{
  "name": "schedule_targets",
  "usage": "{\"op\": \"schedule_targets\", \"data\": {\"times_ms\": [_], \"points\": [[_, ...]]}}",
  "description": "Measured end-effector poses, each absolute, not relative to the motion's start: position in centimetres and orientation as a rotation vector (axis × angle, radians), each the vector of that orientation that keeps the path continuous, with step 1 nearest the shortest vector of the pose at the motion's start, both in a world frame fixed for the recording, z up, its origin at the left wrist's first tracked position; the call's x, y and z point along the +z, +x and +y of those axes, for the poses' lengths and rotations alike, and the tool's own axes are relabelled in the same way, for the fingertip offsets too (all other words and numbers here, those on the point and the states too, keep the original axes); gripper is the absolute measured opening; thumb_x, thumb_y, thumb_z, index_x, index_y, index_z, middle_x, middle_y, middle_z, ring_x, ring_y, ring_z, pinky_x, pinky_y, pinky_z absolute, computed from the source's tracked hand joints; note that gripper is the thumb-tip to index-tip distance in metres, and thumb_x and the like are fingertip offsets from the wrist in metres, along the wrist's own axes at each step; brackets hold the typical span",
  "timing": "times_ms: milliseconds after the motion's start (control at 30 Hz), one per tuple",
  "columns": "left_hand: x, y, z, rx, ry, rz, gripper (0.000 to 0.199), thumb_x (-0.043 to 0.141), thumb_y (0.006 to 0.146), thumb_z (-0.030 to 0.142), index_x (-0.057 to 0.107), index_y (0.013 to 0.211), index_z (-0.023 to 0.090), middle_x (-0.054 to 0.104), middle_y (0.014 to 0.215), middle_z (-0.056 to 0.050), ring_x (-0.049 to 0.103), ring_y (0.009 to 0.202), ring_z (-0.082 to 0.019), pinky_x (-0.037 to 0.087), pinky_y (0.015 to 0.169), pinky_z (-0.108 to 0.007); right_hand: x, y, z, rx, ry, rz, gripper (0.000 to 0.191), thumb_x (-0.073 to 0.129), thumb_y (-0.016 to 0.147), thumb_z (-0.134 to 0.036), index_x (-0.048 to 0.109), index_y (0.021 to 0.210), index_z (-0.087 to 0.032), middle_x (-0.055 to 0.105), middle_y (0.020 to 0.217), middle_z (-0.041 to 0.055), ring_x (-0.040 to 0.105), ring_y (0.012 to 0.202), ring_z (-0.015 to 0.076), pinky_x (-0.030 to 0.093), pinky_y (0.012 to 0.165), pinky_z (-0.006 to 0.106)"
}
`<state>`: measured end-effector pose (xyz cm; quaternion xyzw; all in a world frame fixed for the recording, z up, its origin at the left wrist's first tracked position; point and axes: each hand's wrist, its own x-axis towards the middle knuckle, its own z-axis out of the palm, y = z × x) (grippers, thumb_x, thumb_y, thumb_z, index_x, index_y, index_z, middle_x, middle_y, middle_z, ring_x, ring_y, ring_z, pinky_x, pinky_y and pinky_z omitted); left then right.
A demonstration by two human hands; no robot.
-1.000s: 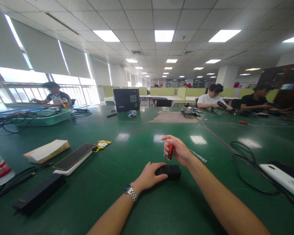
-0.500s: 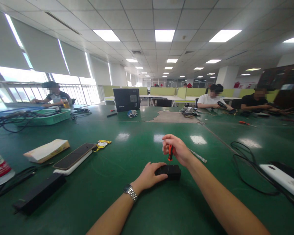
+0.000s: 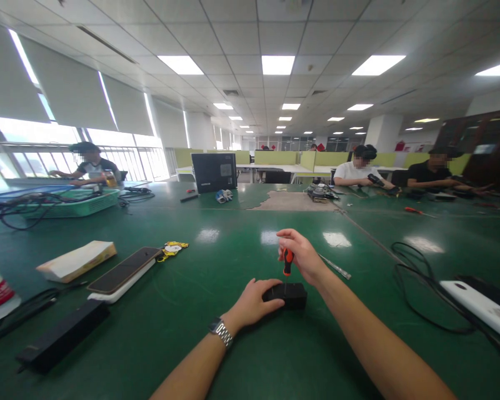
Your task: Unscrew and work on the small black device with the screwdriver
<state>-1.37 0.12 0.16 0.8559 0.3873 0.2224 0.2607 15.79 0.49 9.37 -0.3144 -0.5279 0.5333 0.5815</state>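
A small black box-shaped block [image 3: 295, 298] lies on the green table. My left hand [image 3: 253, 303] grips its left end, thumb along the near side and fingers over the far side. My right hand [image 3: 296, 253] is closed around the handle of an orange and black screwdriver [image 3: 288, 264]. The screwdriver stands upright, its thin shaft reaching down to the top of the block. Whether a screw sits under the tip is too small to tell.
On the left lie a phone [image 3: 124, 269], a longer black box [image 3: 62, 336] and a paper pad [image 3: 77, 261]. A green basket [image 3: 81, 205] holds cables. To the right are a black cable [image 3: 416, 311] and a white device [image 3: 479, 308]. Several people sit farther off.
The view has shifted slightly. My right hand still holds the screwdriver over the block, with its fingers posed a little differently. My left hand keeps its grip.
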Motion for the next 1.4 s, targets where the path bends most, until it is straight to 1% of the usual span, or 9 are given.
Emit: {"op": "schedule_targets", "data": {"times_ms": [133,300,500,633,700,833,1000,1133,1400], "points": [[0.1,-1.4,0.13,0.607,2.314,1.05,0.043,0.063,0.084,0.042,0.056,0.124,0.029,0.062,0.122,-0.001,0.054,0.11,-0.026,0.027,0.109,-0.046,9.45,15.8,0.3,1.332,-0.704,-1.315,0.018,0.061,0.075,-0.032,0.061,0.087,-0.019,0.054,0.053,-0.006,0.053,0.046,0.0111,0.049,0.056,0.029],[0.07,-1.36,0.18,0.596,2.32,1.053,0.042,0.064,0.084,0.041,0.056,0.123,0.028,0.063,0.121,-0.002,0.055,0.109,-0.026,0.027,0.109,-0.046,9.34,15.68,0.53,1.19,-0.8,-1.232,0.025,0.068,0.069,-0.029,0.061,0.091,-0.02,0.062,0.072,-0.0028,0.06,0.063,0.0129,0.048,0.056,0.025],[0.1,-1.32,0.19,0.597,2.341,1.03,0.039,0.063,0.085,0.039,0.057,0.122,0.029,0.064,0.12,0.0,0.056,0.108,-0.025,0.027,0.109,-0.044,9.3,15.84,0.59,1.327,-0.682,-1.306,0.016,0.056,0.078,-0.033,0.06,0.084,-0.019,0.046,0.046,-0.0087,0.043,0.04,0.0084,0.046,0.052,0.027],[0.14,-1.32,0.18,0.598,2.333,1.045,0.04,0.063,0.084,0.041,0.057,0.122,0.029,0.063,0.121,0.0,0.056,0.108,-0.025,0.028,0.108,-0.043,9.39,15.73,0.57,1.255,-0.764,-1.243,0.024,0.065,0.07,-0.031,0.06,0.09,-0.02,0.059,0.067,-0.0039,0.056,0.058,0.0117,0.047,0.054,0.025],[0.14,-1.32,0.17,0.598,2.323,1.047,0.04,0.064,0.084,0.04,0.057,0.122,0.029,0.063,0.121,0.001,0.056,0.108,-0.024,0.027,0.109,-0.043,9.31,15.75,0.67,1.196,-0.793,-1.21,0.029,0.069,0.066,-0.031,0.06,0.092,-0.021,0.06,0.073,-0.0035,0.057,0.063,0.0122,0.047,0.056,0.024],[0.08,-1.35,0.16,0.607,2.322,1.036,0.04,0.064,0.084,0.04,0.057,0.122,0.03,0.063,0.122,0.001,0.055,0.109,-0.024,0.025,0.11,-0.045,9.16,16.08,0.64,1.255,-0.764,-1.302,0.022,0.066,0.071,-0.032,0.06,0.087,-0.019,0.055,0.054,-0.0064,0.052,0.049,0.0105,0.046,0.057,0.026],[-0.04,-1.34,0.21,0.61,2.314,1.037,0.042,0.064,0.084,0.039,0.055,0.123,0.029,0.063,0.122,0.0,0.054,0.111,-0.025,0.021,0.111,-0.047,9.43,15.89,0.25,1.254,-0.725,-1.385,0.017,0.064,0.073,-0.031,0.06,0.083,-0.018,0.059,0.056,-0.0045,0.056,0.05,0.0117,0.045,0.057,0.026],[0.14,-1.3,0.15,0.591,2.298,1.058,0.041,0.065,0.083,0.04,0.057,0.122,0.029,0.063,0.121,0.0,0.055,0.109,-0.025,0.027,0.109,-0.046,9.48,15.58,0.46,1.146,-0.786,-1.3,0.022,0.068,0.07,-0.033,0.059,0.085,-0.019,0.06,0.064,-0.004,0.057,0.057,0.0116,0.045,0.056,0.024],[0.36,-1.31,-0.01,0.597,2.302,1.062,0.041,0.065,0.083,0.038,0.057,0.122,0.029,0.064,0.119,0.0,0.055,0.106,-0.025,0.032,0.105,-0.044,9.77,15.87,0.36,1.239,-0.73,-1.36,0.019,0.06,0.076,-0.034,0.055,0.089,-0.02,0.055,0.052,-0.007,0.053,0.046,0.0116,0.046,0.053,0.027]]}}
